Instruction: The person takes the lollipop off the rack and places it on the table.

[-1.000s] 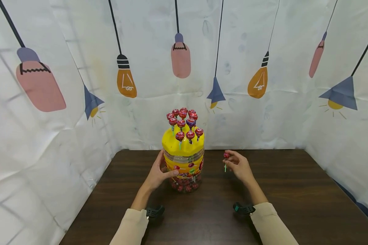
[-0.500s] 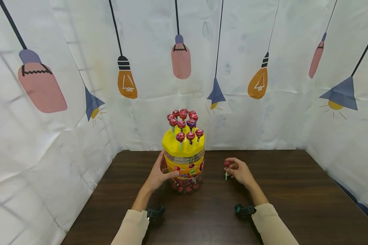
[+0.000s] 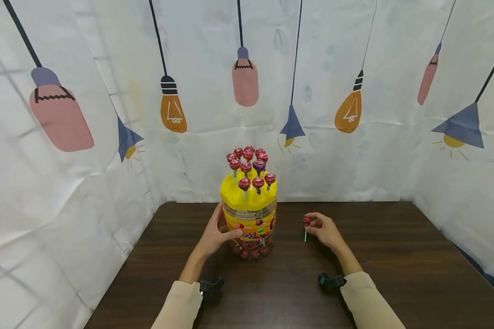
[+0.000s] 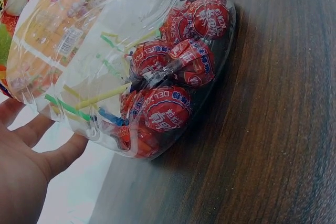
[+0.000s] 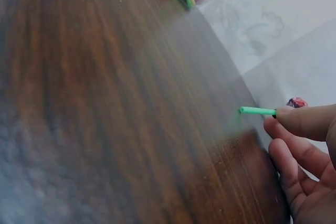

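Left hand point(image 3: 213, 235): we see thumb and fingers gripping the lollipop jar point(image 3: 251, 228) at its inner side. Right hand point(image 3: 324, 231): we see it pinching a red-wrapped lollipop point(image 3: 307, 220), green stick point(image 3: 305, 236) downward. Beyond the left fingers, we read "DELI" on a wrapper point(image 4: 167, 109) and find a barcode point(image 4: 68, 40).

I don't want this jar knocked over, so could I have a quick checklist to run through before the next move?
1. Jar upright on the table: ok.
2. Left hand holding the jar: ok, thumb on its front.
3. Right hand gripping its lollipop: ok, pinched.
4. That lollipop's green stick pointing down: ok.
5. That lollipop above the yellow lid: not ok, it's off to the jar's right.
6. Free hole in the lid: cannot tell, standing lollipops hide part.
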Demonstrator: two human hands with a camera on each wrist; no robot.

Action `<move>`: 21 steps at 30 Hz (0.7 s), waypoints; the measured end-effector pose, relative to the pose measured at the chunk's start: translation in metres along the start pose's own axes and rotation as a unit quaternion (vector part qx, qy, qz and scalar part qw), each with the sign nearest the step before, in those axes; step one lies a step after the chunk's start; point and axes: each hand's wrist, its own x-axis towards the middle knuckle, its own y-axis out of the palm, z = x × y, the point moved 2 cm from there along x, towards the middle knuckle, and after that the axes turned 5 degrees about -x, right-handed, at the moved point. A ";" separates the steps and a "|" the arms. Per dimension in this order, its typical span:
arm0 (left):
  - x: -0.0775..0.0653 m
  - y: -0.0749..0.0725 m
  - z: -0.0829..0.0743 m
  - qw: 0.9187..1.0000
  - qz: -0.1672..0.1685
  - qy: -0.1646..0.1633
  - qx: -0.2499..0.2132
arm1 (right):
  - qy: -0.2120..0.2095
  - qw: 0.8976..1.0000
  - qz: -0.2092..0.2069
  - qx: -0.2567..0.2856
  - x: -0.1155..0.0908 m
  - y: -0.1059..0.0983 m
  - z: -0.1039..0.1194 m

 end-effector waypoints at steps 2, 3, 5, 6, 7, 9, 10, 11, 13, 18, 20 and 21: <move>0.000 0.000 0.000 1.000 0.000 0.000 0.000 | 0.000 1.000 0.006 -0.001 0.001 0.001 0.000; 0.000 0.000 0.000 1.000 0.001 0.000 0.000 | -0.001 1.000 0.009 -0.001 0.002 0.001 0.000; -0.001 0.000 -0.001 1.000 0.003 0.000 -0.003 | -0.003 1.000 0.015 0.000 0.003 0.002 0.000; -0.001 0.000 -0.001 1.000 0.004 0.000 -0.003 | -0.003 1.000 0.019 -0.001 0.004 0.002 0.001; -0.001 0.000 -0.001 1.000 0.004 0.001 -0.004 | -0.003 1.000 0.022 -0.003 0.005 0.003 0.001; 0.000 0.001 0.000 1.000 0.005 0.002 -0.003 | 0.000 1.000 0.030 -0.010 0.006 0.003 0.001; -0.001 0.001 0.000 1.000 0.004 0.001 -0.003 | 0.003 0.999 0.034 -0.014 0.006 0.003 0.002; -0.001 0.001 0.001 1.000 0.004 0.000 -0.002 | 0.006 0.999 0.038 -0.019 0.007 0.003 0.002; -0.001 0.001 0.001 1.000 0.003 -0.002 0.000 | 0.011 0.999 0.044 -0.027 0.008 0.004 0.002; -0.001 0.001 0.000 1.000 0.000 -0.007 -0.004 | 0.007 0.998 0.058 -0.035 0.012 0.004 0.004; 0.000 0.002 -0.001 1.000 -0.001 -0.006 -0.005 | 0.003 0.997 0.061 -0.037 0.013 0.004 0.005; 0.000 0.002 -0.002 1.000 -0.001 -0.006 -0.005 | 0.004 0.997 0.061 -0.036 0.014 0.003 0.005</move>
